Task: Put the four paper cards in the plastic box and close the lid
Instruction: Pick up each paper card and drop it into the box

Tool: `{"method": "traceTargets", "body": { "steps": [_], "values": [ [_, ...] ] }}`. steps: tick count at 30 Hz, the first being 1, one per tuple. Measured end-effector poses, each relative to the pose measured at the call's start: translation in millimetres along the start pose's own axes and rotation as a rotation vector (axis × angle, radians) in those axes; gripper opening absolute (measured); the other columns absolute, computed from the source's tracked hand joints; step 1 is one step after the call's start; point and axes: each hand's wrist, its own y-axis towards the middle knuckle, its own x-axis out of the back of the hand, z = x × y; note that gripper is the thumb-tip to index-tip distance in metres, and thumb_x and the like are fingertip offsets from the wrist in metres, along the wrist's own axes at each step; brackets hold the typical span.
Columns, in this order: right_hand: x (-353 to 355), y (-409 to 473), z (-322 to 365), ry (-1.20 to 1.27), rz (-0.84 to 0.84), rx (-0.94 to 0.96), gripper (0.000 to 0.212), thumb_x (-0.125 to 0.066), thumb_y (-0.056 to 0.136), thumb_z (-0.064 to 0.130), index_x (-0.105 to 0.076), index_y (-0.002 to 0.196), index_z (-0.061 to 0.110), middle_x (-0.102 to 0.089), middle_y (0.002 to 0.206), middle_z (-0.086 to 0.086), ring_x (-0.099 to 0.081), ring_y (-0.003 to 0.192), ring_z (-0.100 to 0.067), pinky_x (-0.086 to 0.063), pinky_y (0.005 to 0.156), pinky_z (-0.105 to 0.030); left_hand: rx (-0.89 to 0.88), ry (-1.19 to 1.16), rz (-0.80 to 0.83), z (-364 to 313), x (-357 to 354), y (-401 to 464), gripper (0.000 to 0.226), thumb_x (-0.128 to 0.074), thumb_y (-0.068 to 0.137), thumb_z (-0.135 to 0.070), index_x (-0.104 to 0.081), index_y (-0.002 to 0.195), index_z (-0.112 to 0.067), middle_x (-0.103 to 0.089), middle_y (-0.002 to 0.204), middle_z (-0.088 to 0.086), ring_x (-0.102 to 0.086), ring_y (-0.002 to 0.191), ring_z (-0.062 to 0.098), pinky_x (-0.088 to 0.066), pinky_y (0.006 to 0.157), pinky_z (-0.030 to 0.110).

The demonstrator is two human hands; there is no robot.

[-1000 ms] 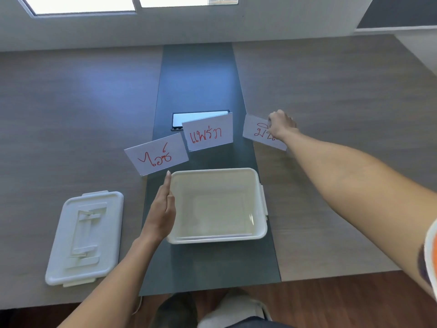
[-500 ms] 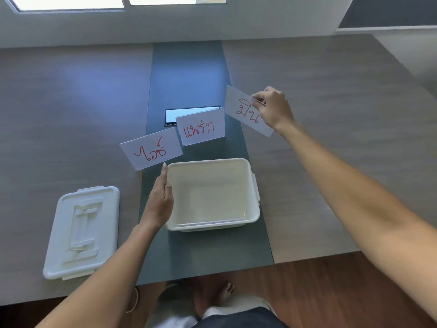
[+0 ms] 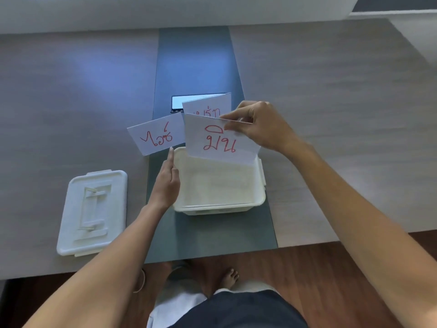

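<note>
On the table [image 3: 331,95], the open plastic box [image 3: 220,204] sits on the dark centre strip, its lid [image 3: 93,211] lying well apart to the left. The right hand [image 3: 262,127] pinches one paper card [image 3: 220,143] by its top edge, lower edge dipping over the box's far rim; this looks like the first card going in. The left hand [image 3: 166,183] rests flat, fingers together, against the box's left wall. Two more cards [image 3: 157,136] lie just beyond. Next: lower and release.
</note>
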Motion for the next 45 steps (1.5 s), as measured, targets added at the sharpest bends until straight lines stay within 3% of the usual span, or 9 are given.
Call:
{"method": "traceTargets", "body": {
  "steps": [4,11,17,23,29,32,34,37,45],
  "values": [
    [-22.4,-22.7,-6.9,0.006,0.123,-0.010,0.031,-0.070,0.089,0.020,-0.071,0.119,0.014,-0.058,0.090,0.012,-0.064,0.089,-0.015,-0.052,0.064,-0.013,0.005,-0.019,0.000,0.3,-0.2,-0.8,0.053,-0.024,0.105,-0.018,-0.015,0.157,-0.025,-0.032,0.155,-0.001,-0.031,0.124,0.000,-0.024,0.103,0.023],
    [-64.8,-56.0,-25.6,-0.009,0.246,-0.072,0.025,-0.069,0.089,0.020,-0.075,0.113,0.016,-0.062,0.087,0.013,-0.059,0.078,-0.004,-0.043,0.067,-0.005,0.011,-0.044,0.004,-0.4,0.8,-2.2,0.052,-0.025,0.105,-0.019,-0.015,0.157,-0.025,-0.032,0.155,-0.002,-0.034,0.127,0.002,-0.025,0.102,0.022],
    [-93.9,-74.8,-30.4,0.018,0.386,-0.147,0.023,-0.067,0.091,0.025,-0.076,0.111,0.021,-0.067,0.093,0.007,-0.064,0.084,-0.012,-0.047,0.077,-0.018,0.008,-0.025,0.004,-1.2,1.0,-2.3,0.053,-0.025,0.105,-0.016,-0.015,0.157,-0.025,-0.031,0.155,-0.002,-0.028,0.123,-0.005,-0.022,0.103,0.019],
    [-94.2,-65.9,-27.2,-0.096,0.618,-0.197,0.023,-0.063,0.092,0.028,-0.077,0.108,0.018,-0.076,0.105,0.006,-0.068,0.089,-0.009,-0.050,0.083,-0.019,0.014,-0.046,0.002,0.2,1.6,-3.1,0.055,-0.025,0.104,-0.015,-0.014,0.157,-0.027,-0.030,0.156,-0.005,-0.030,0.129,-0.001,-0.021,0.103,0.019],
    [-79.5,-23.1,-24.0,0.001,0.314,-0.139,0.024,-0.061,0.095,0.028,-0.075,0.107,0.013,-0.077,0.091,0.001,-0.072,0.080,-0.012,-0.059,0.076,-0.028,0.016,-0.052,0.013,-1.4,2.5,-3.2,0.055,-0.025,0.104,-0.014,-0.014,0.157,-0.025,-0.029,0.156,-0.005,-0.031,0.128,-0.003,-0.020,0.102,0.015],
    [-74.0,11.7,-31.8,-0.001,0.139,-0.103,0.026,-0.062,0.094,0.024,-0.073,0.115,0.011,-0.075,0.109,-0.005,-0.070,0.085,-0.011,-0.055,0.077,-0.017,0.012,-0.056,0.011,-0.6,2.0,-2.9,0.055,-0.025,0.104,-0.014,-0.015,0.157,-0.025,-0.027,0.157,-0.006,-0.029,0.134,-0.001,-0.018,0.103,0.014],
    [-72.4,36.6,-36.9,-0.018,0.066,-0.119,0.032,-0.060,0.096,0.023,-0.068,0.123,0.009,-0.069,0.124,-0.008,-0.068,0.103,-0.017,-0.055,0.090,-0.025,0.012,-0.057,0.010,-0.2,2.1,-2.1,0.055,-0.025,0.104,-0.014,-0.015,0.157,-0.025,-0.027,0.157,-0.006,-0.029,0.138,0.003,-0.018,0.104,0.014],
    [-72.6,75.3,-46.4,-0.106,0.055,-0.137,0.040,-0.056,0.097,0.024,-0.059,0.135,0.010,-0.061,0.137,-0.009,-0.058,0.124,-0.025,-0.048,0.103,-0.036,0.023,-0.063,0.010,-0.9,2.8,-2.4,0.055,-0.025,0.104,-0.014,-0.015,0.156,-0.026,-0.028,0.157,-0.007,-0.029,0.132,-0.003,-0.019,0.104,0.015],
    [-69.1,161.6,-75.5,-0.504,0.199,-0.191,0.059,-0.049,0.099,0.034,-0.031,0.153,0.018,-0.020,0.163,-0.010,-0.026,0.148,-0.031,-0.020,0.118,-0.049,0.028,-0.065,0.016,0.6,3.2,-2.5,0.056,-0.025,0.103,-0.012,-0.015,0.156,-0.028,-0.032,0.152,-0.010,-0.033,0.126,-0.005,-0.020,0.098,0.007]
  ]
}}
